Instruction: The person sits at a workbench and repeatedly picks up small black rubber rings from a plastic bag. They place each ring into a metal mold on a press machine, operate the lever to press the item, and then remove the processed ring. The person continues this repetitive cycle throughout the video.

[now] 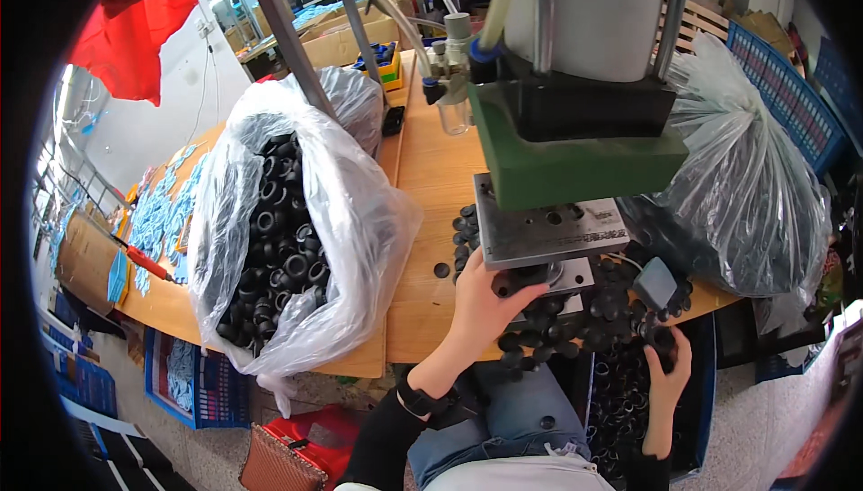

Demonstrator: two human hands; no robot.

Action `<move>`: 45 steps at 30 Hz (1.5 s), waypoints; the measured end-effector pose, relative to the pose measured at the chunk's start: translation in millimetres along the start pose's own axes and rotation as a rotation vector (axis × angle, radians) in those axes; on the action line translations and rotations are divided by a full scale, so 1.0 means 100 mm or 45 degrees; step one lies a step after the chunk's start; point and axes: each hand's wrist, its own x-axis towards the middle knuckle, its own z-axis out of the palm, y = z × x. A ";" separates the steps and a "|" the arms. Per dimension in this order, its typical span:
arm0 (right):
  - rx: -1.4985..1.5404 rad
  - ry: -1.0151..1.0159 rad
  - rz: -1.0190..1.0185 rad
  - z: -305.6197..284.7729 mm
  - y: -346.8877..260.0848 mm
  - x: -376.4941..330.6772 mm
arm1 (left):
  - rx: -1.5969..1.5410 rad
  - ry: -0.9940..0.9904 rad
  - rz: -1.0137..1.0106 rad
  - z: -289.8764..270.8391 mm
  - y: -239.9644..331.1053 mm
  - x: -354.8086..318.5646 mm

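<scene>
In front of me stands a press with a green head (575, 163) above a steel die plate (548, 230). My left hand (485, 307) curls at the die's near left side, thumb stretched along the lower edge. Dark material lies between its thumb and fingers, but the plate and the fingers hide what it is. On the right, my right hand (668, 379) pinches a black rubber ring (661, 340) above the blue crate (710, 392) of similar rings. Black round pieces (607, 307) are heaped between the hands, under a small grey square pad (655, 283).
An opened clear plastic bag (369, 221) of black rubber parts (279, 239) takes up the table's left. A tied clear bag (746, 167) stands right of the press. Light blue pieces (162, 203) lie at the far left. Below are a blue crate (220, 401) and a red bag (315, 437).
</scene>
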 end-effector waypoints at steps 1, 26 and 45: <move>-0.066 0.009 0.053 -0.14 0.21 -0.10 | 0.027 0.029 -0.002 0.05 0.01 0.02; -0.888 -0.487 -0.245 0.62 0.59 0.91 | 0.669 0.626 0.232 -1.19 -0.12 -0.67; 0.609 -0.334 -0.201 1.58 -1.35 0.62 | 1.779 0.134 -0.068 -3.37 -1.05 -0.47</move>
